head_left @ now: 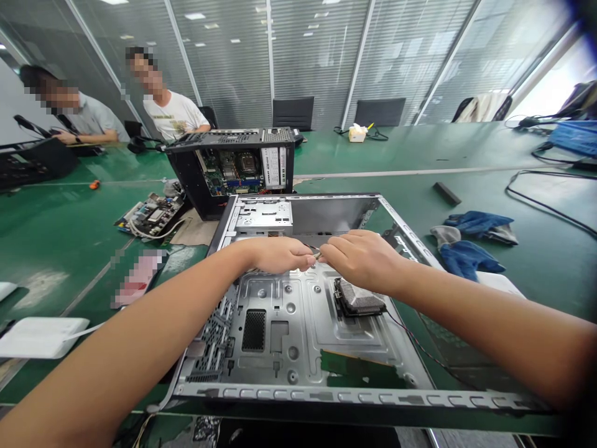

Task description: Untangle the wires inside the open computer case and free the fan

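Observation:
My left hand (280,255) and my right hand (361,258) meet above the middle of an open computer case (303,286) that lies on its side. Both are closed, fingertips pinching a short, thin cable (316,254); most of it is hidden by the fingers. Below my right hand, a CPU cooler (361,297) with metal fins rests inside the case, its thin wire trailing over the right side. A green memory module (361,368) lies on the case floor near the front rail. A silver drive bay (265,214) fills the far left corner.
Behind stands a second, upright computer case (231,165) with its motherboard exposed. A loose circuit board (156,211) lies to the left, near a white adapter (44,337). Blue gloves (471,242) lie right. Two people (172,112) sit across the green table (485,146).

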Tool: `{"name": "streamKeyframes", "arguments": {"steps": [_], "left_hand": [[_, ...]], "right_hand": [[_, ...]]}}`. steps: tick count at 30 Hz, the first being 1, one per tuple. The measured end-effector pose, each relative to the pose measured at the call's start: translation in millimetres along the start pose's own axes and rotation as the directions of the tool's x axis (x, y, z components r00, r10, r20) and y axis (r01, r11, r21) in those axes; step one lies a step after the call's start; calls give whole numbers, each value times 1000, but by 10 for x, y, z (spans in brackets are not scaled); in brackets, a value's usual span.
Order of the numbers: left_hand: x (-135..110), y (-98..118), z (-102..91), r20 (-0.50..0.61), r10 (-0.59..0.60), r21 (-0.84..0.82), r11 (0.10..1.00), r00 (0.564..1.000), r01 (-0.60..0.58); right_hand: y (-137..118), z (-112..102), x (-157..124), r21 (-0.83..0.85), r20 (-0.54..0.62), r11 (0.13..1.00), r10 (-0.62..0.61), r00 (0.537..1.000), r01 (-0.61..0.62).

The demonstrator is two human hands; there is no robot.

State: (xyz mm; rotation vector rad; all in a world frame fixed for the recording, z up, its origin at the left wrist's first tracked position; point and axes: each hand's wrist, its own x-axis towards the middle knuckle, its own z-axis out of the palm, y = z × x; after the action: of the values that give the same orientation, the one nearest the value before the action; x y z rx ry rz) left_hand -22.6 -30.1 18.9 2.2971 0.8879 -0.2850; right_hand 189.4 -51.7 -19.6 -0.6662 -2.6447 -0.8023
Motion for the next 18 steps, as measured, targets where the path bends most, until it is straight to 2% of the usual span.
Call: {"name": "streamKeyframes", "arguments": {"steps": [3, 6, 11, 18], "left_hand": [[11, -19, 6, -3, 15, 13, 1000, 1000, -15], [22, -27, 12, 4, 13, 13, 1000, 1000, -13], [40, -21, 25, 30, 12, 8, 1000, 999, -12], [49, -39, 16, 31, -7, -25, 1000, 999, 8]], "right_hand": [[-2, 16, 0, 3, -24, 1000, 1, 1000, -1], [-15, 41, -7, 19, 0, 1000, 12, 1000, -12], [-64, 84, -26, 72, 140, 992, 93, 986, -104], [-79, 79, 3, 155, 269, 973, 124, 955, -170]]}}
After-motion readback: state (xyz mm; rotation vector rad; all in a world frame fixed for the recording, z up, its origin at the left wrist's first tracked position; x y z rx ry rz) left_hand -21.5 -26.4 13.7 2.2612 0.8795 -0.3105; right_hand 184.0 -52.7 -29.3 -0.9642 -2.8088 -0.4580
